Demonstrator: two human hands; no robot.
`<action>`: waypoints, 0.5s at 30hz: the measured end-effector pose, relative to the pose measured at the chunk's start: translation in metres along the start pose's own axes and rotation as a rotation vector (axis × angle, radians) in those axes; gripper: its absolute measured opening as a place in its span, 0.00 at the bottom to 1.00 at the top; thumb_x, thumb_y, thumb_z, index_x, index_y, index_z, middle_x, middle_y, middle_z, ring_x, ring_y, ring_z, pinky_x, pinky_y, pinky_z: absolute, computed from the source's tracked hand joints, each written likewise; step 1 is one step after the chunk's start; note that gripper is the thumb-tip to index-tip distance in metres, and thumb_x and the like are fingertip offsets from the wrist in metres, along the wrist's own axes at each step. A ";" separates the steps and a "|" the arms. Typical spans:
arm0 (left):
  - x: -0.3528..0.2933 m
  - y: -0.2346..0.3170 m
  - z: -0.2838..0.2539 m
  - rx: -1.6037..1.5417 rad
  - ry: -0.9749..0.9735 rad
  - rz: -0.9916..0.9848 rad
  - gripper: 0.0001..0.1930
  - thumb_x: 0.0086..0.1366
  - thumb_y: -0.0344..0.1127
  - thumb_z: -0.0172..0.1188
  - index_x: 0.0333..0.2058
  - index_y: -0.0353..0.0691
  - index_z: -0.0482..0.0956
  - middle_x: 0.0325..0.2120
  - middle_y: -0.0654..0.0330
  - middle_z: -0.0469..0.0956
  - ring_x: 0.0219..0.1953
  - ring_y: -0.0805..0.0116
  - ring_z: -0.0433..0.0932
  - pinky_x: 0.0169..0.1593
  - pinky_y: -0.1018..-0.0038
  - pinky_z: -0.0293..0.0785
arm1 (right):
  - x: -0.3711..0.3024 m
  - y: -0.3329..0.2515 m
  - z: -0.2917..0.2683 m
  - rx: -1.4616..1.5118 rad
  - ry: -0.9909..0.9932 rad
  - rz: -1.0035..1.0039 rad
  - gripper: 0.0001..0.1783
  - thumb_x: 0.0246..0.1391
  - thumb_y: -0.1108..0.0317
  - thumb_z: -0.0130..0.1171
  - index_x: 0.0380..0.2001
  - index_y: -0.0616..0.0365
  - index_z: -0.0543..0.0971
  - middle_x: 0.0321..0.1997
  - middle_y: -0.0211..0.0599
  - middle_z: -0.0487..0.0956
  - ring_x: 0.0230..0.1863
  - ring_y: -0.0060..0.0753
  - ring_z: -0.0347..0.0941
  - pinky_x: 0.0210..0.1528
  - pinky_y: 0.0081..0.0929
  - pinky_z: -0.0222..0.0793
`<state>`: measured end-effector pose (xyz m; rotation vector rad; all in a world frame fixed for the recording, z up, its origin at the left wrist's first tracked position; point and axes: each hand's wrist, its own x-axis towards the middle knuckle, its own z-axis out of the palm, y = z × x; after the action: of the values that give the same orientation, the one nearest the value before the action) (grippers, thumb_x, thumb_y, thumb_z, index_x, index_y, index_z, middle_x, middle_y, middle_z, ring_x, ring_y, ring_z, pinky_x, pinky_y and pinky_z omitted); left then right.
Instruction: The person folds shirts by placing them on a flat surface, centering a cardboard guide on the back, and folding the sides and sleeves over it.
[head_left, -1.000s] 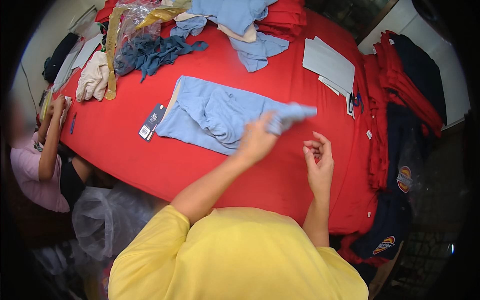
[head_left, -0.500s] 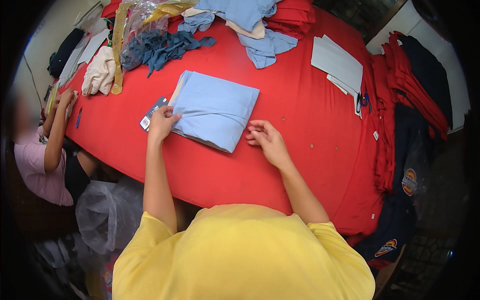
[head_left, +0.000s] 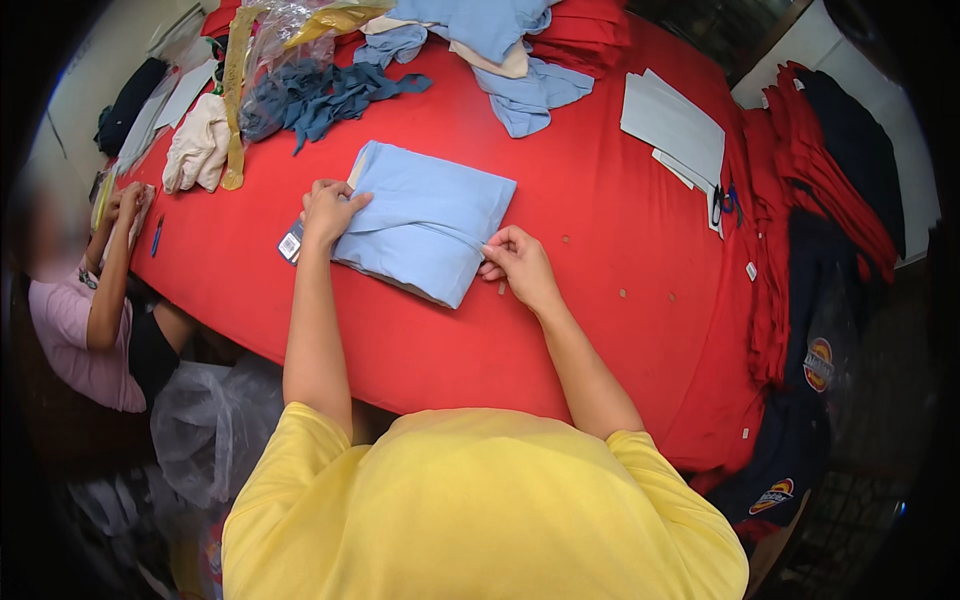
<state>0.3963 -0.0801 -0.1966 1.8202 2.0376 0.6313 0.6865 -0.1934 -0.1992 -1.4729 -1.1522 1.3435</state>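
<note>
A light blue garment point(head_left: 425, 205), folded into a flat rectangle, lies on the red cloth-covered table point(head_left: 600, 350) in front of me. At its left edge my left hand point(head_left: 330, 212) pinches the fabric, fingers bent over the fold. A dark hang tag point(head_left: 291, 243) sticks out from under that hand. My right hand point(head_left: 518, 266) is closed at the right edge, thumb and fingertips pinching the garment's edge. Under the blue fabric a stiff darker layer shows along the lower edge.
Blue garments point(head_left: 500, 30), a red stack point(head_left: 580, 40), teal cloth strips point(head_left: 330, 95) and a cream cloth point(head_left: 198, 145) lie at the back. White sheets point(head_left: 675, 125) and scissors point(head_left: 728, 205) are at right, beside hanging red garments point(head_left: 770, 250). A co-worker point(head_left: 85, 330) sits at left.
My right hand has moved left onto the garment's right edge and closed on it. My left hand has slid slightly up along the left edge, covering more of the tag.
</note>
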 end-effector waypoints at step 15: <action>0.005 -0.031 0.027 -0.275 0.083 0.073 0.17 0.56 0.49 0.65 0.27 0.39 0.81 0.49 0.56 0.74 0.52 0.57 0.70 0.56 0.59 0.63 | -0.053 0.005 0.018 -0.061 0.000 -0.059 0.13 0.55 0.69 0.62 0.37 0.59 0.68 0.39 0.37 0.75 0.31 0.21 0.74 0.35 0.21 0.71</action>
<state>0.3836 -0.0748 -0.2352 1.7370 1.8338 0.9711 0.6683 -0.2467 -0.1929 -1.4700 -1.2370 1.2787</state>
